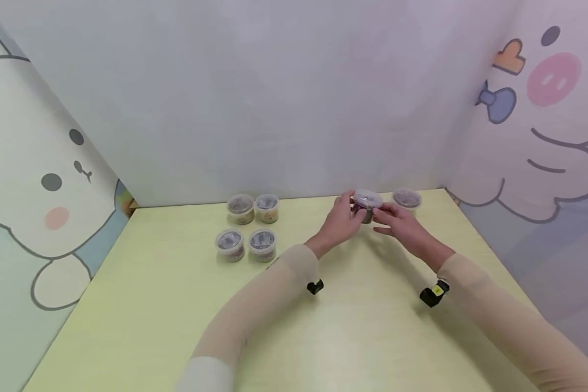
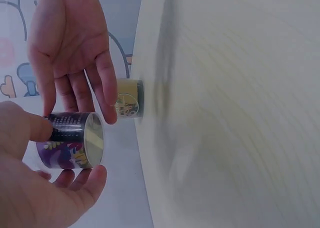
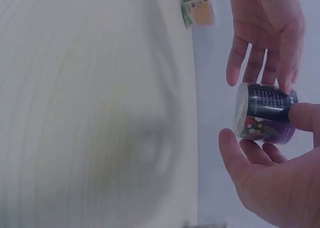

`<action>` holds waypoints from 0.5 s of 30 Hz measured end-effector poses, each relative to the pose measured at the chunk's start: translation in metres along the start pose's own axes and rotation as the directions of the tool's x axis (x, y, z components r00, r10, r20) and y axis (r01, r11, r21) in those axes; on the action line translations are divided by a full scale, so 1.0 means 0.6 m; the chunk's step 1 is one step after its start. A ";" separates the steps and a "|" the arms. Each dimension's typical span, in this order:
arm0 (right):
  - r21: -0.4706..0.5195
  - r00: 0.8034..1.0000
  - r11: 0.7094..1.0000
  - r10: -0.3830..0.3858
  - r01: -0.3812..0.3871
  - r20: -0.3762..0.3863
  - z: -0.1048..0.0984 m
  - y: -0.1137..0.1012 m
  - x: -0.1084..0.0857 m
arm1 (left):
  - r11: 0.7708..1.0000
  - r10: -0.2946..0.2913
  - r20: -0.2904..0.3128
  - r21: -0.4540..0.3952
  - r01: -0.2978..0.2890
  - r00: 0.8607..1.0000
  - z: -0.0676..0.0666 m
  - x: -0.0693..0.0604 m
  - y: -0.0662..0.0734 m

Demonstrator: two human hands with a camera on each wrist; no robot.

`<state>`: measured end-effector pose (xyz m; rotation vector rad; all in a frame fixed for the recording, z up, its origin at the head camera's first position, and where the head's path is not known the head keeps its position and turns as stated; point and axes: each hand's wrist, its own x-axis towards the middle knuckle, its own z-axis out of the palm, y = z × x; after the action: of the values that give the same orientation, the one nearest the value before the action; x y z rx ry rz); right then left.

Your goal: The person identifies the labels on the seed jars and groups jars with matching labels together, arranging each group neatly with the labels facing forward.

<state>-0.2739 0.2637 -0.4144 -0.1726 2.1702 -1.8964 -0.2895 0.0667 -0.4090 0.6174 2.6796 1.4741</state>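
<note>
Both hands hold a small round plastic tub [image 1: 367, 202] with a clear lid, just above the far part of the table. A dark label with white print and a purple flowered part show on the tub [image 2: 70, 140] in the left wrist view. My left hand [image 1: 340, 223] grips its left side, with the thumb in front. On the other side, my right hand [image 1: 408, 233] pinches the tub between thumb and fingers. Behind the right hand stands another lidded tub [image 1: 407, 198], partly hidden by that hand.
Several similar tubs stand left of the hands in two rows; among them are a back tub [image 1: 240, 209] and a front tub [image 1: 262, 245]. The pale yellow table [image 1: 166, 305] ends at a white backdrop [image 1: 284, 109], with cartoon-printed cloth on both sides.
</note>
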 end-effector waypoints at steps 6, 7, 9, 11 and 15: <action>0.045 0.997 0.999 -0.008 0.005 0.072 0.035 -0.037 0.000 | 0.991 0.044 0.025 -0.125 -0.040 0.999 -0.056 -0.038 -0.007; 0.048 0.996 0.999 -0.015 0.011 0.086 0.042 -0.041 0.000 | 0.989 0.049 0.028 -0.139 -0.044 0.998 -0.067 -0.044 -0.009; 0.059 0.992 0.998 -0.028 0.021 0.123 0.059 -0.049 0.000 | 0.987 0.052 0.035 -0.155 -0.046 0.998 -0.088 -0.059 -0.011; 0.075 0.986 0.997 -0.040 0.029 0.159 0.076 -0.056 0.001 | 0.987 0.049 0.036 -0.158 -0.043 0.998 -0.109 -0.074 -0.014; 0.111 0.971 0.993 -0.064 0.039 0.229 0.105 -0.066 0.007 | 0.984 0.045 0.027 -0.173 -0.040 0.999 -0.144 -0.100 -0.021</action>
<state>-0.2642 0.1964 -0.3835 -0.4135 1.9244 -1.9069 -0.2563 -0.0300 -0.3818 0.6833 2.4959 1.6693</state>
